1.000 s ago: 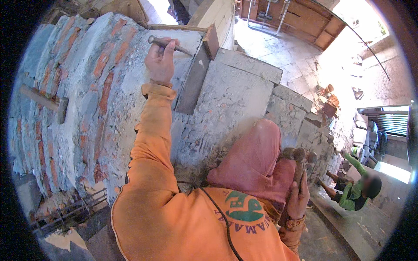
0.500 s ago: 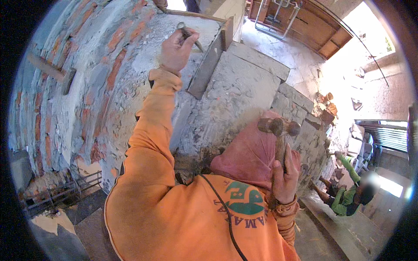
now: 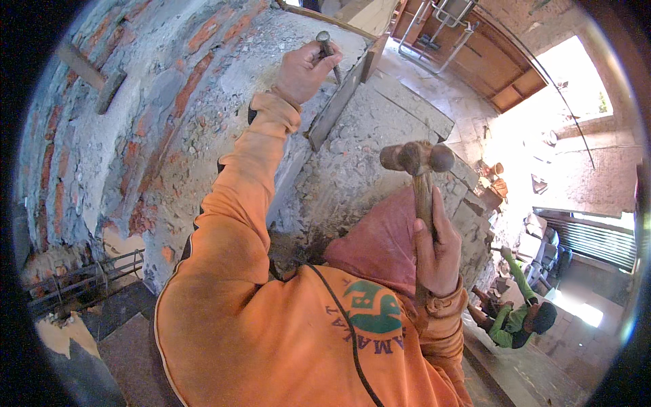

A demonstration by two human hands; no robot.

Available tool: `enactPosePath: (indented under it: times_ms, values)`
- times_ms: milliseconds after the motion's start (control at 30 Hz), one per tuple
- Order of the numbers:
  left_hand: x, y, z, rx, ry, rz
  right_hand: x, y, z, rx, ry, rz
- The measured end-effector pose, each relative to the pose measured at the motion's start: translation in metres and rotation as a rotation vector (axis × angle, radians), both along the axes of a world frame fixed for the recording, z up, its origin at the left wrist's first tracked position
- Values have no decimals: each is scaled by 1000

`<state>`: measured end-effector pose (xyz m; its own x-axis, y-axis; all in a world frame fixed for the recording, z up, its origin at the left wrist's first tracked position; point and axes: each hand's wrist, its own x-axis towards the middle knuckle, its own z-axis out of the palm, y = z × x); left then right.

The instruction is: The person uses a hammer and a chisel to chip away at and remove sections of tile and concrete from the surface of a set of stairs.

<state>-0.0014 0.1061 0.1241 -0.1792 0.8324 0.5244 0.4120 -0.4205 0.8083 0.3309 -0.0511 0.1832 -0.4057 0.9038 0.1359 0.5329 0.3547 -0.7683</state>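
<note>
Far out in front, my left hand (image 3: 298, 76) is closed around a metal chisel (image 3: 325, 39). Its flat round head sticks up above my fingers, and its lower end points down at the rough concrete step (image 3: 346, 46), close to an upright board (image 3: 339, 102). Whether the tip touches the concrete I cannot tell. On the right, my right hand (image 3: 439, 258) grips the wooden handle of a hammer (image 3: 417, 158). The hammer is raised with its dusty, double-faced head uppermost, apart from the chisel. Both arms are in orange sleeves.
A second hammer-like tool (image 3: 85, 68) lies on broken masonry with exposed red brick (image 3: 180, 95) at left. Concrete steps (image 3: 393, 102) descend to the right. Rebar (image 3: 102, 275) shows at lower left. A person in green (image 3: 519, 322) sits at right. Metal tubing (image 3: 434, 41) stands beyond.
The hammer has risen forward and slightly left, away from the pink cloth at my chest. My left hand keeps the chisel at about the same spot, while the whole view has shifted.
</note>
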Motion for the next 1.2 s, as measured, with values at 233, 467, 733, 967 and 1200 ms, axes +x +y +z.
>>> enactPosePath:
  times_ms: [233,467,733,967,1200]
  values:
    - [6,-4,7,-28,108,20,-32,29,60,-85,-81,23]
    - [3,-4,7,44,229,11,-64,65,101,285,79,96]
    - [2,-12,8,-17,80,47,-78,63,113,295,97,158]
    - [2,-7,1,35,182,61,-88,68,122,349,102,145]
    - [9,-11,7,48,170,-11,-110,97,118,690,219,222]
